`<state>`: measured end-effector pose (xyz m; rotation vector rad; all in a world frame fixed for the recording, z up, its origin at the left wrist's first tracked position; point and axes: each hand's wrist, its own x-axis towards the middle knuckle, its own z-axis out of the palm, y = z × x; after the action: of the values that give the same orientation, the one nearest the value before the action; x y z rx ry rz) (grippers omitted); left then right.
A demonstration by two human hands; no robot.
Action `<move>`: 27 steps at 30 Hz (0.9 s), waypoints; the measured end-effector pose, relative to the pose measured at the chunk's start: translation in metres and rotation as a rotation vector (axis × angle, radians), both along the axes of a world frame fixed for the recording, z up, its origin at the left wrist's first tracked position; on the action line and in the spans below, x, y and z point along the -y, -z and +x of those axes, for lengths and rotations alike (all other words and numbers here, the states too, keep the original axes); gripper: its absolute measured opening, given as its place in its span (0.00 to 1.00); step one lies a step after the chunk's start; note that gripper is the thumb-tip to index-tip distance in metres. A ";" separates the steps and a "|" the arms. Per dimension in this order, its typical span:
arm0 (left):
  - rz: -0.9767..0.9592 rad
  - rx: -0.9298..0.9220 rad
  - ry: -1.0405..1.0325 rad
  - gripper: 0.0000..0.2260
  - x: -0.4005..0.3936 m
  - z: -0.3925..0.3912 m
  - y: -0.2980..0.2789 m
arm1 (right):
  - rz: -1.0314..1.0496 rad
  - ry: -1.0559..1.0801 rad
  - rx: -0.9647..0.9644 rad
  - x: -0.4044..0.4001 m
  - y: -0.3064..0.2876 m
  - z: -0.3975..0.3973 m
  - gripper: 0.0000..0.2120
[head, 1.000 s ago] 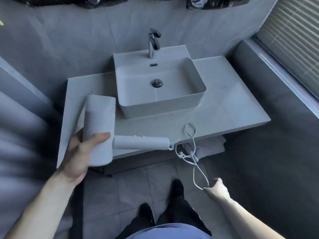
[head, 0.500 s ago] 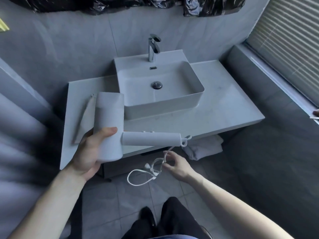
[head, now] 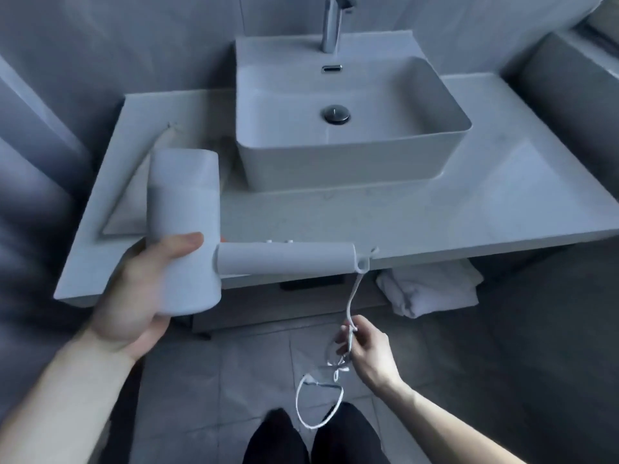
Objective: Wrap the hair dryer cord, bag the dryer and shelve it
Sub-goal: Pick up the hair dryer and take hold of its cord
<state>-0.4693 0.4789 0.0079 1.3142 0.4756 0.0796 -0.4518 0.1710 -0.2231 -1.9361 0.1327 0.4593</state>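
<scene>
A white hair dryer (head: 184,209) is held over the front left of the counter, its barrel pointing away and its handle (head: 284,259) pointing right. My left hand (head: 140,289) grips the barrel's near end, thumb on top. The white cord (head: 351,296) drops from the handle's end to my right hand (head: 365,346), which pinches it below the counter edge. Under that hand the cord hangs in a loose loop (head: 318,403) above the floor. A flat pale bag (head: 134,199) lies on the counter behind the dryer.
A white vessel sink (head: 351,162) with a chrome tap (head: 331,25) sits mid-counter. The stone counter (head: 469,212) extends right. Folded white towels (head: 432,289) lie on the shelf beneath. Grey walls stand on both sides; my legs (head: 301,440) are over the tiled floor.
My right hand has come in from the far right, gathered the cord under the handle and now holds it lower with a loop hanging. The view has moved closer to the counter.
</scene>
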 end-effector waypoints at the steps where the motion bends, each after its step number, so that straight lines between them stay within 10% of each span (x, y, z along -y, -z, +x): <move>1: 0.017 0.009 -0.015 0.12 -0.003 -0.002 0.018 | 0.004 0.060 0.010 0.010 0.022 -0.001 0.12; 8: 0.224 0.096 -0.151 0.07 -0.016 -0.041 0.124 | 0.063 0.279 0.042 0.067 0.141 0.000 0.09; 12: 0.207 0.166 -0.158 0.28 -0.004 -0.087 0.156 | 0.248 0.390 0.017 0.086 0.162 -0.014 0.06; 27: 0.250 0.329 -0.284 0.18 0.069 -0.190 0.095 | 0.342 0.430 -0.066 0.144 0.102 -0.062 0.07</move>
<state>-0.6590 0.4104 -0.0872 1.4356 0.3746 0.5987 -0.5135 0.0272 -0.3255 -1.5032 0.4719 0.2384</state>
